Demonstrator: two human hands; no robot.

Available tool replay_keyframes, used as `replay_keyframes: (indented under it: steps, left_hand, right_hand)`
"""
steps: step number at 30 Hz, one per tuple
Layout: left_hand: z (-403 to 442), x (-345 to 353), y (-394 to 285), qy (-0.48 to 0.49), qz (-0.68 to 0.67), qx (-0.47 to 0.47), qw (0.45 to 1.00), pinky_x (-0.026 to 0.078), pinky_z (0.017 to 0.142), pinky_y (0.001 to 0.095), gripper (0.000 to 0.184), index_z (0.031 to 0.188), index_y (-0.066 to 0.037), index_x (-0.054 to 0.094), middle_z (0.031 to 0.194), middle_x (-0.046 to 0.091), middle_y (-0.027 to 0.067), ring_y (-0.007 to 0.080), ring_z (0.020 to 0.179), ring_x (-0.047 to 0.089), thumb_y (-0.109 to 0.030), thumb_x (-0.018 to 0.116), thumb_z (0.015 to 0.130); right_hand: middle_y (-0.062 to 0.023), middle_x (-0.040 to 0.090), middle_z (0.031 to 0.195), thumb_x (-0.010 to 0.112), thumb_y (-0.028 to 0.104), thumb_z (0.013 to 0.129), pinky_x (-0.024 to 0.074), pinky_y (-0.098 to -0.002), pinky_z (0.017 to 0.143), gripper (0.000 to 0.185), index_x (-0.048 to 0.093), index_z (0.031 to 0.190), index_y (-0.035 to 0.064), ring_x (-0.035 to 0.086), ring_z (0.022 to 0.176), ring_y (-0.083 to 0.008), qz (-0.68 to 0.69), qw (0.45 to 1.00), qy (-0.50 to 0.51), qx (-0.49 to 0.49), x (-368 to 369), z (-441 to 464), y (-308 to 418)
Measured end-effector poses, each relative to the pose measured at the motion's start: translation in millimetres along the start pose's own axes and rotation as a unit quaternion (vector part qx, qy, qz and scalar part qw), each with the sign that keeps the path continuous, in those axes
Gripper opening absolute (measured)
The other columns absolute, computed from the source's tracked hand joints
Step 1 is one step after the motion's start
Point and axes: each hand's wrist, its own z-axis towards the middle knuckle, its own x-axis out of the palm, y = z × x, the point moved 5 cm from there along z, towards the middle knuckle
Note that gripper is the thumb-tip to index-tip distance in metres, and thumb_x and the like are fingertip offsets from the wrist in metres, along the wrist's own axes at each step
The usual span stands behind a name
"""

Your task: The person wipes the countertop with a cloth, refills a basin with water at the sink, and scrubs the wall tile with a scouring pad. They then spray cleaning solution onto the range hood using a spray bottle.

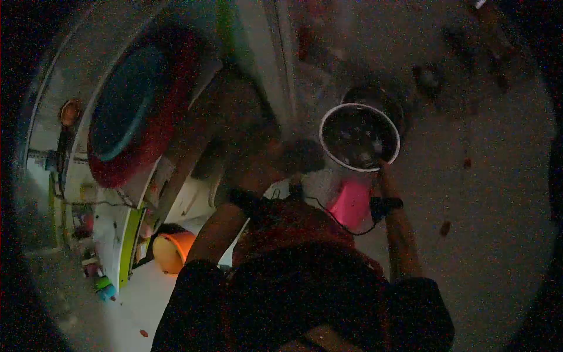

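A round container with a white rim [326, 154] and a dark inside stands out ahead of me; pale glints show in it, but its contents are too dark to name. My right hand [383, 168] is at the near right edge of this container, fingers closed on the rim. To the left, my left hand [267, 167] is dim and smeared, so its fingers cannot be made out. Beside it is a dark rounded shape [304, 155]; whether the hand holds it I cannot tell. A bright pink object [352, 203] lies just below the container, near my right wrist.
At the left are a red tub [167, 132] and a teal basin [129, 97]. An orange bucket [175, 253] lies on its side at lower left. A thin dark cable [337, 221] runs near the pink object. Small brownish bits [445, 227] dot the floor.
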Motion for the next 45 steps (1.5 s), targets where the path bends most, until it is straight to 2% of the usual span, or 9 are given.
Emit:
replay_keyframes:
  steps: [12,18,28,29,31,33,34,36,45]
  left_hand:
    - [74.3,95.0,84.7,0.006,-0.272,-0.215,0.938,0.048,0.084,0.0333,0.028,0.105,-0.006,0.059,0.106,0.061,0.006,0.0192,0.094,0.059,-0.021,0.062,0.081]
    - [42.4,19.0,117.9,-0.123,-0.463,-0.311,0.821,0.051,0.08,0.0337,0.023,0.099,-0.006,0.061,0.099,0.064,0.0065,0.02,0.087,0.062,-0.022,0.06,0.082]
    - [111.6,77.6,58.1,-0.214,-0.571,-0.234,0.758,0.049,0.085,0.0365,0.028,0.108,-0.003,0.057,0.101,0.063,0.009,0.0215,0.091,0.061,-0.017,0.056,0.083]
    - [108.0,68.1,52.9,-0.274,-0.326,-0.161,0.89,0.048,0.088,0.0361,0.029,0.11,-0.004,0.056,0.104,0.062,0.009,0.0213,0.095,0.06,-0.015,0.058,0.083]
    - [109.9,83.4,39.0,-0.312,-0.064,-0.083,0.944,0.046,0.091,0.0358,0.031,0.112,-0.005,0.055,0.106,0.061,0.0091,0.0212,0.098,0.059,-0.012,0.059,0.082]
    - [112.6,103.8,45.6,-0.317,-0.523,-0.198,0.766,0.042,0.095,0.0349,0.043,0.117,-0.009,0.052,0.114,0.058,0.0084,0.0212,0.106,0.055,-0.007,0.065,0.077]
    - [105.4,107.3,42.1,-0.322,-0.531,-0.196,0.759,0.042,0.095,0.0349,0.043,0.117,-0.009,0.052,0.114,0.058,0.0084,0.0212,0.106,0.055,-0.007,0.065,0.077]
    - [89.4,104.8,9.1,-0.266,0.086,-0.073,0.957,0.04,0.096,0.0347,0.057,0.122,-0.009,0.046,0.12,0.054,0.0095,0.0232,0.11,0.053,-0.009,0.071,0.072]
    - [93.0,146.9,25.0,-0.373,-0.361,-0.064,0.852,0.041,0.095,0.0351,0.051,0.119,-0.007,0.048,0.116,0.055,0.0098,0.0237,0.107,0.054,-0.012,0.069,0.073]
  right_hand:
    - [-0.0183,0.057,0.087,0.053,0.011,0.08,0.0483,-0.0418,0.065,0.032,0.046,0.107,-0.0027,0.057,0.075,-0.0327,-0.081,0.992,0.014,-0.093,-20.4,142.3,119.2]
    - [-0.0196,0.057,0.09,0.053,0.009,0.08,0.0493,-0.0434,0.067,0.033,0.044,0.11,-0.0038,0.058,0.078,-0.0349,-0.228,0.958,0.07,-0.159,129.3,201.5,164.4]
    - [-0.0217,0.058,0.094,0.051,0.006,0.081,0.0509,-0.0462,0.072,0.037,0.042,0.115,-0.0055,0.06,0.084,-0.0384,-0.537,0.665,0.037,-0.518,286.4,307.0,317.1]
    - [-0.0219,0.058,0.094,0.051,0.006,0.081,0.0511,-0.0465,0.072,0.037,0.042,0.115,-0.0056,0.06,0.084,-0.0387,-0.549,0.632,0.038,-0.546,296.0,316.2,327.8]
    - [-0.0207,0.057,0.097,0.051,0.007,0.081,0.0514,-0.0458,0.072,0.04,0.04,0.118,-0.0056,0.06,0.086,-0.0388,-0.565,0.577,0.04,-0.588,288.7,329.7,338.3]
    - [-0.0196,0.057,0.1,0.052,0.008,0.082,0.0516,-0.0452,0.072,0.044,0.037,0.12,-0.0056,0.06,0.088,-0.0389,-0.579,0.52,0.043,-0.627,280.7,343.1,344.7]
    - [-0.0206,0.054,0.108,0.052,0.01,0.083,0.0514,-0.0449,0.074,0.049,0.033,0.126,-0.0039,0.059,0.091,-0.0384,-0.583,0.481,0.035,-0.655,279.0,339.2,349.7]
    - [-0.0216,0.05,0.117,0.052,0.011,0.084,0.0511,-0.0447,0.076,0.053,0.029,0.131,-0.0021,0.058,0.094,-0.0379,-0.589,0.432,0.038,-0.682,271.1,330.2,352.9]
    - [-0.0185,0.051,0.109,0.054,0.013,0.082,0.0498,-0.042,0.071,0.048,0.033,0.124,-0.0011,0.057,0.088,-0.0336,-0.3,0.83,0.251,-0.398,130.3,273.4,348.7]
